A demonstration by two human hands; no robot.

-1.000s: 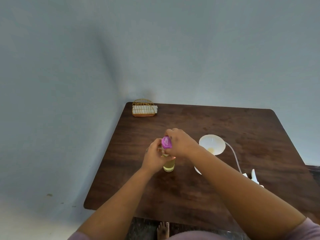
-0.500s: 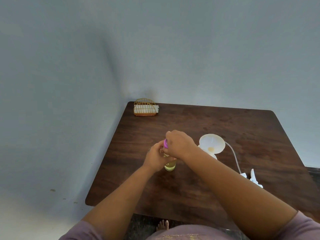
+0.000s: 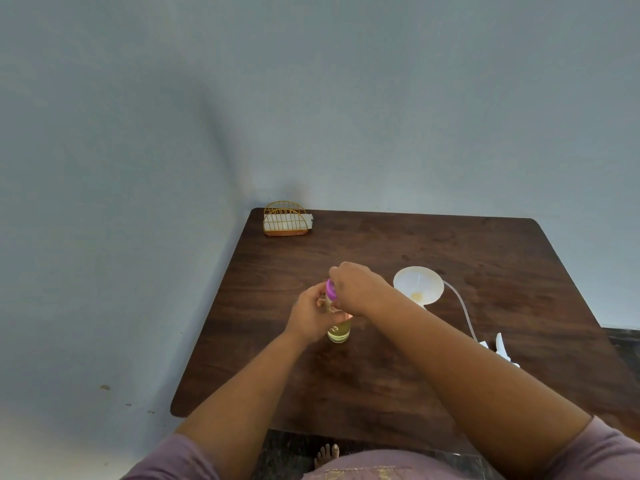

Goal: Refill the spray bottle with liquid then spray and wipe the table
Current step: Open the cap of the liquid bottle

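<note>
Hands are both busy on the bottle [image 3: 338,331], which stands upright around the middle of the table [image 3: 485,258], a bit toward the left edge. Left hand [image 3: 313,315] is wrapped round the upper part of the bottle, fingers curled on it. Right hand [image 3: 358,289] comes in from above with its fingers closed round the purple cap [image 3: 331,289] at the top, so the two hands are pretty much touching. Only the bottom of the bottle shows below them, and it's got yellowish liquid in it. Can't tell whether the cap is seated on the neck or just held over it, the hands cover that bit.

Just to the right of the hands sits a white funnel [image 3: 418,285], wide mouth up, with a yellowish smear at its throat. A thin tube [image 3: 462,308] runs from behind the funnel toward the right edge and ends at a white sprayer head [image 3: 501,348] lying on the table, partly hidden by the right forearm.

Far left corner has a gold wire holder [image 3: 285,219] with something white in it. Bare toes [image 3: 326,453] peek out under the near edge.
</note>
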